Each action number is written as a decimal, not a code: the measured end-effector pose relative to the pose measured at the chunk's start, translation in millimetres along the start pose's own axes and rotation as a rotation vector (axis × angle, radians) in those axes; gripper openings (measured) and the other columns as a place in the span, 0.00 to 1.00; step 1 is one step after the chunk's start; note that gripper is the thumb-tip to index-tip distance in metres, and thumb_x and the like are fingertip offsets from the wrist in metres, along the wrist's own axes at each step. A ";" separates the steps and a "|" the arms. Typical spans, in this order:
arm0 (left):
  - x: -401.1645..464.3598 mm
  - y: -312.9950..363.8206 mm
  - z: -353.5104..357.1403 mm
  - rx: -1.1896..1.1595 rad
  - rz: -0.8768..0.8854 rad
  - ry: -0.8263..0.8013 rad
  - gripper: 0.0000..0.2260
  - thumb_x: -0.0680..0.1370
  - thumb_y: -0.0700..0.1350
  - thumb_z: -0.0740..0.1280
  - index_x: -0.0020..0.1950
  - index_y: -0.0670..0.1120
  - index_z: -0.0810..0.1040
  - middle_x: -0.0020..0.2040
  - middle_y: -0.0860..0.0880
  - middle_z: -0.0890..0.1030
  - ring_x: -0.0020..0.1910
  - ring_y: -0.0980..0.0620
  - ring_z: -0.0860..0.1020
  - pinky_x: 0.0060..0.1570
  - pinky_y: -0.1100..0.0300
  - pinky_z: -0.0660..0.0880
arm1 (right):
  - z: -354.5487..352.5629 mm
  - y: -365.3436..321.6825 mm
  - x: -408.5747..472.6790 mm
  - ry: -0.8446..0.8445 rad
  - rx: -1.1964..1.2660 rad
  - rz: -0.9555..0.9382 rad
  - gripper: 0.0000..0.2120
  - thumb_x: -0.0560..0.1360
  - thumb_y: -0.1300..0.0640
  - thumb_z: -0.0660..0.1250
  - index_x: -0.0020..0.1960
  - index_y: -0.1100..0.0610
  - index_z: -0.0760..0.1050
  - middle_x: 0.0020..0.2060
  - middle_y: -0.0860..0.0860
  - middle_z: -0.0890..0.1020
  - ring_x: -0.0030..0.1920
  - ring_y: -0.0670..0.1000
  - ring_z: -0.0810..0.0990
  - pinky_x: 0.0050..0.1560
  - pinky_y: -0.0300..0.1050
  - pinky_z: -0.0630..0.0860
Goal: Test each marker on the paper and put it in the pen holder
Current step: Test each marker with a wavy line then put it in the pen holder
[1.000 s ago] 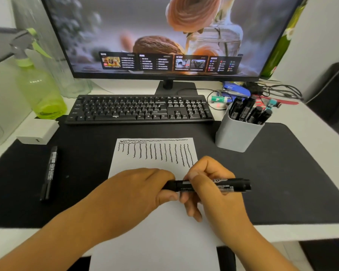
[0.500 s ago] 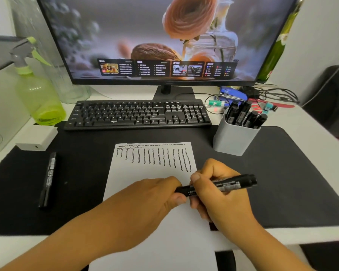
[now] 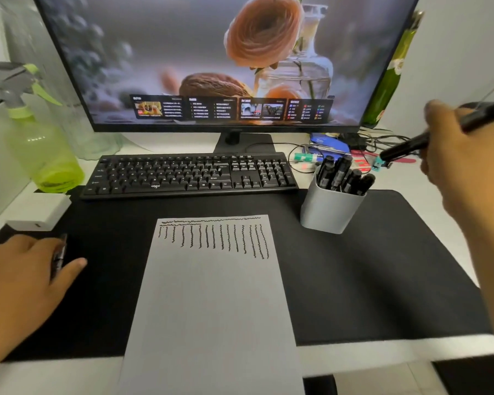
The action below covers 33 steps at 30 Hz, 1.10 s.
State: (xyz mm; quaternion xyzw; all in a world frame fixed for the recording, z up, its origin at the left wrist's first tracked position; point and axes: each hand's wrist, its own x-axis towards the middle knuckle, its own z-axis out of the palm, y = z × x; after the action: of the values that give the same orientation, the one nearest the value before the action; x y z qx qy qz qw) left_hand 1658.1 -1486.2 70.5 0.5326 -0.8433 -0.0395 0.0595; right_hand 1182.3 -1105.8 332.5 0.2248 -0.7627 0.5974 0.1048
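**Tested marker heads for the holder, last one under your left hand**

Black desk mat (image 3: 354,280) covers the white desk in front of you, and nearest to you on it lies the sheet of paper (image 3: 211,309), its long axis running away from you, with a row of wavy black test strokes (image 3: 214,238) across its far end. A second ago both your hands met over this sheet on one marker, apparently capping it; now they have split apart. To me that means the test of that marker is finished and only the drop is left.

Your left hand (image 3: 20,277) has gone out to the near left of the mat and rests over the last loose marker (image 3: 58,256). That marker lies flat, its long axis pointing away from you. The fingers look loosely spread over it, but I cannot tell whether they grip it yet.

Farther back on the right, your right hand (image 3: 457,155) grips the tested marker (image 3: 405,148), fingers curled round its barrel. It is tilted, the low end aimed down and left toward the grey pen holder (image 3: 328,212), just above the markers (image 3: 342,175) already standing in it, not yet inside.

Behind these sit the keyboard (image 3: 188,173), the green spray bottle (image 3: 40,149) and the monitor (image 3: 226,61).
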 end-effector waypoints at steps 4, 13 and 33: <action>19.3 -39.0 38.8 -0.015 -0.091 -0.018 0.35 0.65 0.75 0.60 0.66 0.59 0.66 0.50 0.53 0.73 0.44 0.51 0.73 0.41 0.47 0.75 | 14.9 6.7 10.1 -0.144 -0.210 0.035 0.23 0.71 0.34 0.62 0.32 0.53 0.70 0.29 0.57 0.77 0.29 0.56 0.74 0.34 0.54 0.72; 29.2 -43.6 46.6 -0.141 -0.129 0.003 0.33 0.66 0.66 0.70 0.67 0.61 0.63 0.52 0.49 0.72 0.44 0.46 0.75 0.38 0.44 0.76 | 33.3 21.2 10.3 -0.397 -0.531 0.043 0.24 0.75 0.37 0.65 0.30 0.53 0.70 0.28 0.54 0.75 0.30 0.57 0.74 0.35 0.47 0.71; -81.2 153.4 -130.6 -0.636 0.316 0.036 0.20 0.69 0.66 0.63 0.61 0.70 0.67 0.52 0.67 0.75 0.47 0.68 0.77 0.34 0.68 0.74 | 22.9 -7.5 -63.8 0.006 -0.293 -0.275 0.15 0.76 0.46 0.62 0.38 0.55 0.74 0.28 0.46 0.77 0.31 0.43 0.73 0.31 0.34 0.67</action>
State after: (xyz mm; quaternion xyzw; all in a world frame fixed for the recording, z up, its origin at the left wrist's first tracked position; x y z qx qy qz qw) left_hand 1574.2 -1347.4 215.0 0.3510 -0.8597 -0.2809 0.2424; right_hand 1244.3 -1115.2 305.6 0.3075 -0.8033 0.4606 0.2193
